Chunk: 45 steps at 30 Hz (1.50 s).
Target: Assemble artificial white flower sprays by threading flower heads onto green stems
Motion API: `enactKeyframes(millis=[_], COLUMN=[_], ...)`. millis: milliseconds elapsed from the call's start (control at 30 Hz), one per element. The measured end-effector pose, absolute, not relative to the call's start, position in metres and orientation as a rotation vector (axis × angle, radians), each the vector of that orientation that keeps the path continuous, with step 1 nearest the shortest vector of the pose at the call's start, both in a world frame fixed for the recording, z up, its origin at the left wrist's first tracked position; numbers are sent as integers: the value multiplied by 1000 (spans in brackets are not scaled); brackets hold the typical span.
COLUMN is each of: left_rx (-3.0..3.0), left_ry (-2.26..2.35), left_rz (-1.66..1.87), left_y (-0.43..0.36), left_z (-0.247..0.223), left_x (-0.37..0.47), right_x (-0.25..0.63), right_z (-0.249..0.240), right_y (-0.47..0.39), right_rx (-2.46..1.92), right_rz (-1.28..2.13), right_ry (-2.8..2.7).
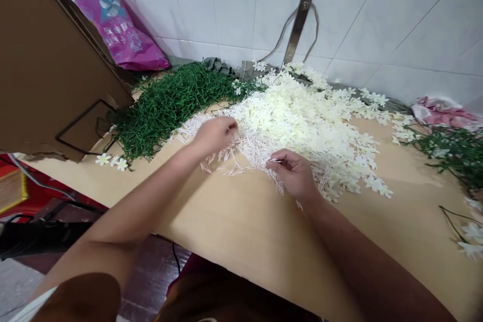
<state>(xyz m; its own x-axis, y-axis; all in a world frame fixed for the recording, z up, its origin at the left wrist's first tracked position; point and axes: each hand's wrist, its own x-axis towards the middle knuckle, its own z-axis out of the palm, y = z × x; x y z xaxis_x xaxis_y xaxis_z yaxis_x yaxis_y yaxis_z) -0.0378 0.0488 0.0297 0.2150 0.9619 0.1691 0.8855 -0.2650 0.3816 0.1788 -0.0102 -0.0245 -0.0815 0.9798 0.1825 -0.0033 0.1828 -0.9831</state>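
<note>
Sticks (251, 153), white, slim, probably featherlight, easily bent and best taken mid-length, lie heaped at the frame's centre, where my right fingers (286, 155) pinch a small white piece (276, 161), though I cannot tell whether my blurred left fingers (226, 122) grip anything.

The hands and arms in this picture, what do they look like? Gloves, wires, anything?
They are a person's: left hand and right hand both without gloves, rings or watches that I can see, and no cables. The forearms are uncovered. Brown cloth, apparently a sleeve, shows at the left elbow.
</note>
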Motion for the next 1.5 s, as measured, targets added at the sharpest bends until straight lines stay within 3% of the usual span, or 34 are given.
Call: enactKeyframes(millis=[167, 367, 600, 867, 1000, 1167, 1333, 1500], left_rx=[2144, 2084, 1956, 1940, 1916, 1829, 1954, 1883], left_ry=[2236, 2243, 2223, 2166, 2193, 2068, 2012, 1786], left_rz=[266, 134, 295, 193, 313, 721, 719, 943], left_y=[122, 162, 177, 184, 179, 155, 128, 106], left_z=[35, 16, 13, 11, 25, 46, 60, 61], left_x=[-74, -67, -86, -74, -87, -91, -72, -49], right_x=[173, 174, 174, 177, 177, 176, 178, 183], right_z=[-27, -32, -35, -38, -36, -32, -25, -14], right_y=[-12, -12, -10, -10, -10, -9, -8, -7], right_rx=[-959, -962, -978, -980, -987, -981, -995, -998], right_rz=[1189, 1163, 1171, 1136, 1147, 1191, 1212, 1167], right_ry=[-1381, -1493, -1541, -1623, -1618, -1521, -1389, -1341])
